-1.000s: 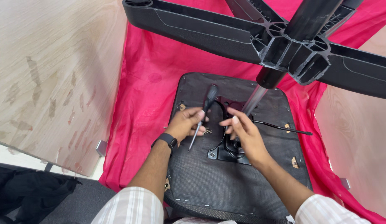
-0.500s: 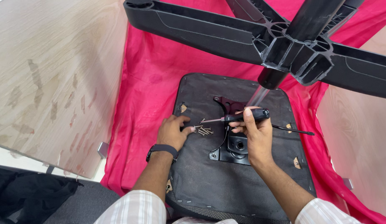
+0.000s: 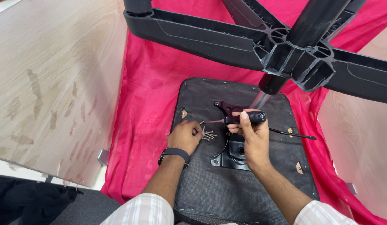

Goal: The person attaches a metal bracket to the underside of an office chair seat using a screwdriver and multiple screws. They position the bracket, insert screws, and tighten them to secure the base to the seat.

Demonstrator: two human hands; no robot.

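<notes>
Two bare hands meet over the underside of an upturned office chair seat (image 3: 243, 191), which lies flat on a red cloth (image 3: 147, 108) between pale wooden panels. The right hand (image 3: 253, 139) is wrapped closed around the black handle of a screwdriver (image 3: 233, 120), whose thin shaft runs left, tip just above a small heap of silver screws (image 3: 208, 135). The left hand (image 3: 185, 136), a dark watch (image 3: 173, 153) on its wrist, is curled shut beside the heap; whether it pinches a screw cannot be told. Seating one screw squarely on the tip, shaft held level, looks the careful way here. Right of the heap sits the black metal tilt plate (image 3: 235, 156), gas column rising to the five-armed base (image 3: 293, 54) overhead.
</notes>
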